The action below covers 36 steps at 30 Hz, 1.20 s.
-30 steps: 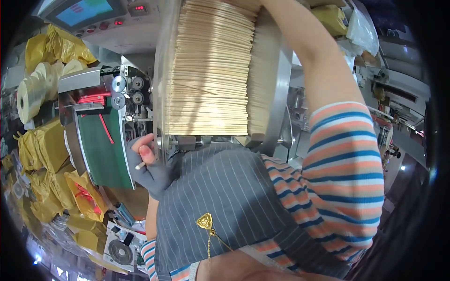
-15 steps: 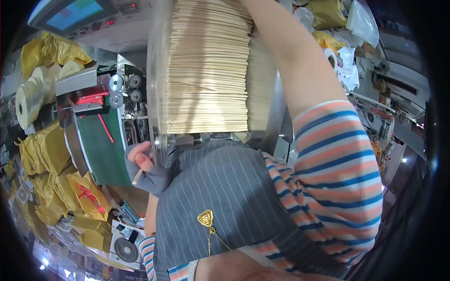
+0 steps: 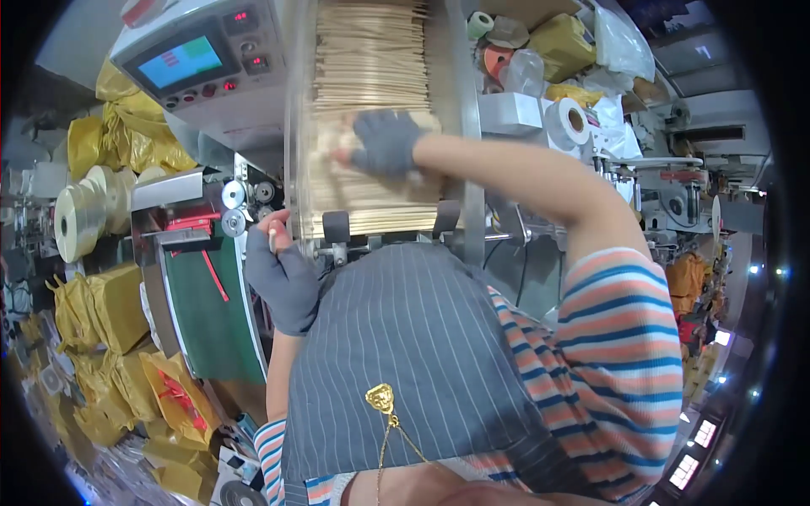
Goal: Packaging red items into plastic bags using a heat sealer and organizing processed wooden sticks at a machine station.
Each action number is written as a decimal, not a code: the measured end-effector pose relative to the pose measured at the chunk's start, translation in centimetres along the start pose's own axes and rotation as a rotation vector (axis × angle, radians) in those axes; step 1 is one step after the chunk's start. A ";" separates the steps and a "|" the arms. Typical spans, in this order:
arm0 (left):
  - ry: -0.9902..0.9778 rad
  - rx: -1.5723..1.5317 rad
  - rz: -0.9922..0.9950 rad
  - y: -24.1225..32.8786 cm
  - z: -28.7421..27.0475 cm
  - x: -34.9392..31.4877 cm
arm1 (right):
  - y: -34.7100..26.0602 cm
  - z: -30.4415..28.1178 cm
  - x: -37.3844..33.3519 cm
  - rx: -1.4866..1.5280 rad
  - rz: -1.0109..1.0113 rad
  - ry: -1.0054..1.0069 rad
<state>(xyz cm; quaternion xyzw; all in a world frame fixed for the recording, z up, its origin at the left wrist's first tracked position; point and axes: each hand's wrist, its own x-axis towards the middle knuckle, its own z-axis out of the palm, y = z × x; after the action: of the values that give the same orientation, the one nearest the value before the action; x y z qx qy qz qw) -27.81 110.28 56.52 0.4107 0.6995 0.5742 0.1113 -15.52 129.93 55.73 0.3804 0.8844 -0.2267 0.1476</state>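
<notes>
Thin pale wooden sticks [image 3: 371,63] lie crosswise in a long stack inside a clear-walled metal hopper [image 3: 467,101] before me. My right hand [image 3: 388,143], in a grey fingerless glove, is over the near part of the stack. Motion blurs its fingers, so I cannot make out whether it grips any sticks. Beside the hopper's near left corner is my left hand [image 3: 283,274], gloved alike. Its fingers are curled closed around a thin wooden stick [image 3: 272,243], of which only a short end shows.
A control box with a lit screen [image 3: 179,63] stands at the far left. Below it are metal rollers [image 3: 234,196] and a green conveyor belt [image 3: 207,312] with red strips. Film rolls [image 3: 78,219] and yellow bags [image 3: 118,308] fill the left; a white roll [image 3: 567,122] stands right.
My right hand has come back from beyond the upper edge onto the near part of the stack. Sticks there are now blurred. My left hand stays by the hopper corner, still closed.
</notes>
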 end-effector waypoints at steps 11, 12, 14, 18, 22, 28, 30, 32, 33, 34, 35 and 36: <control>-0.043 0.168 0.127 0.8 -0.1 0.3 | 4.6 -11.4 2.2 0.197 -0.364 0.116; -0.039 0.141 0.115 0.9 0.1 0.3 | 7.4 -12.5 6.0 0.342 -0.240 0.189; -0.082 0.111 0.008 1.1 -0.1 0.2 | 11.7 -15.7 10.0 0.210 -0.036 0.375; -0.062 0.083 -0.118 0.4 -0.1 -0.4 | 14.5 -17.0 16.9 -0.297 -0.043 0.517; -0.041 0.145 -0.233 1.0 -0.9 -1.1 | 14.1 -15.0 22.1 -0.211 0.115 0.271; -0.181 0.030 -0.209 0.0 -2.5 -1.3 | 8.9 -11.1 20.6 -0.001 0.325 0.350; -0.219 0.011 -0.214 0.8 -2.5 -0.5 | 10.9 -9.7 20.5 0.032 0.221 0.482; -0.114 -0.003 -0.284 0.3 -1.5 -1.0 | 11.5 -8.2 20.1 -0.051 0.190 0.505; -0.119 0.003 -0.280 0.2 -1.3 -1.0 | 11.4 -7.7 19.6 -0.106 0.142 0.518; -0.087 0.035 -0.218 -0.1 -1.0 -1.1 | 11.0 -7.2 19.0 -0.040 0.133 0.614; -0.054 0.064 -0.154 -0.2 -0.8 -1.0 | 10.7 -7.5 18.4 -0.037 0.137 0.624; 0.056 0.064 -0.295 1.3 0.0 -1.0 | 8.7 -8.4 17.0 0.029 0.208 0.444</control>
<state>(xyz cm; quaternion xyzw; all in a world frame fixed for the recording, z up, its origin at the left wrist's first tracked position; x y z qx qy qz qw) -26.58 109.60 57.41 0.2906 0.7730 0.5402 0.1619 -21.12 149.80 52.99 0.5120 0.8478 -0.1338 -0.0334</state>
